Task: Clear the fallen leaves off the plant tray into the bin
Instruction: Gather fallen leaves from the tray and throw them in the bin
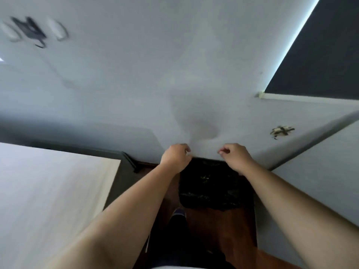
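Observation:
A black bin (pixel 209 185) lined with a dark bag stands on the floor against the wall, straight ahead of me. Both my hands hover over its far rim. My left hand (pixel 175 158) has its fingers curled inward above the bin's left corner. My right hand (pixel 235 157) has its thumb and fingertips drawn together above the right corner. No leaf shows in either hand. Pale specks lie inside the bag, too dim to make out. The plant tray is out of view.
A pale table top (pixel 48 191) fills the lower left, its corner close to the bin. A grey wall (pixel 174 74) rises behind the bin, with a dark blind (pixel 320 61) at the upper right. My shoe (pixel 178 212) rests on the brown wooden floor (pixel 219 226).

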A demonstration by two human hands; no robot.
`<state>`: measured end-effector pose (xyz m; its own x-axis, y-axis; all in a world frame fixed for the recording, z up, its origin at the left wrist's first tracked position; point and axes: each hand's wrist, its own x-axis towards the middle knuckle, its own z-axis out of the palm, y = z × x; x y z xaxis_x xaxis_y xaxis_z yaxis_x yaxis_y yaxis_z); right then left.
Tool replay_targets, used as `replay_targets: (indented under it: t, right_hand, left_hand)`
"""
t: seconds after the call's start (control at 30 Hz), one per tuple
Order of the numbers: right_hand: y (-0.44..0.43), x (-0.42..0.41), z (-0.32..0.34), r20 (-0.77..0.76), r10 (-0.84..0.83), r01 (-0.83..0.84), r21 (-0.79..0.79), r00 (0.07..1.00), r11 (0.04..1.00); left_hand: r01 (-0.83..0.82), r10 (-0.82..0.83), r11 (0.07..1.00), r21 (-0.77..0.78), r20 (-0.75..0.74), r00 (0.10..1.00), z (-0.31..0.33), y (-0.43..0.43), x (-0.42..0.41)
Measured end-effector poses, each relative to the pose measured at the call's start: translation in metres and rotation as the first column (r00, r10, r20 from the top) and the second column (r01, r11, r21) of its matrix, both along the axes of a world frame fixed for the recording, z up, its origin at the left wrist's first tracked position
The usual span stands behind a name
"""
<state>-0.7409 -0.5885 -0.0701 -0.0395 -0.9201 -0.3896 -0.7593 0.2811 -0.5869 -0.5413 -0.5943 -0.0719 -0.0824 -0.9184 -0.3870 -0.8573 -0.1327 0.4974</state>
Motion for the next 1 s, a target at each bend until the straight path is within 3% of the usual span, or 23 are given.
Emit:
replay_targets:
  t: [0.17,0.3,0.43,0.63,0.83,1.0]
  right_hand:
    - [0.009,0.085,0.065,0.012,0.26,-0.256,-0.127,0.966,0.958]
    - [0.04,0.188,0.107,0.044,0.497,-0.478,-0.214,0.867,0.852]
    - [0.097,0.293,0.127,0.017,0.715,-0.686,-0.264,0.699,0.678]
    - [0.22,0.421,0.13,0.012,0.93,-0.895,-0.268,0.367,0.356]
    - [0.338,0.515,0.111,-0.071,0.996,-0.976,-0.216,0.048,0.032]
    - [0.402,0.567,0.08,-0.081,0.99,-0.986,-0.115,-0.111,-0.12]
  left_hand:
    - [-0.161,0.17,0.974,-0.162,0.042,0.985,0.074,0.059,0.071]
    - [-0.34,0.376,0.895,-0.289,0.079,0.923,0.117,0.124,0.146]
    - [-0.519,0.585,0.786,-0.336,0.134,0.8,0.134,0.214,0.223]
    - [-0.776,0.818,0.571,-0.268,0.114,0.563,0.132,0.375,0.311]
    - [-0.915,0.925,0.37,-0.163,0.161,0.346,0.101,0.526,0.378]
    - [-0.944,0.943,0.307,-0.12,0.176,0.284,0.074,0.608,0.422]
